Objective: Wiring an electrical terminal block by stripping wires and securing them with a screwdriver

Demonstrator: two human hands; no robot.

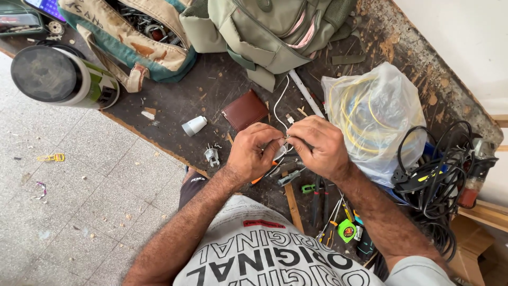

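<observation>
Soft, even daylight is filling the frame, brightest on the white wall [465,37] top right, which is washing out w/ almost no detail. Shadows are staying faint and short under the bags and hands [288,148]; mild glare is showing on the clear plastic bag [389,100]. Focus is holding sharp thru the centre, w/ wide-angle bending and slight softness creeping in at the edges, e.g. the dark round lid [45,74] top left.

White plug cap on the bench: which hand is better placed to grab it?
Left hand, probably. The white plug cap lies on its side of the bench; the right hand sits farther off, and both pinch the white wire.
</observation>
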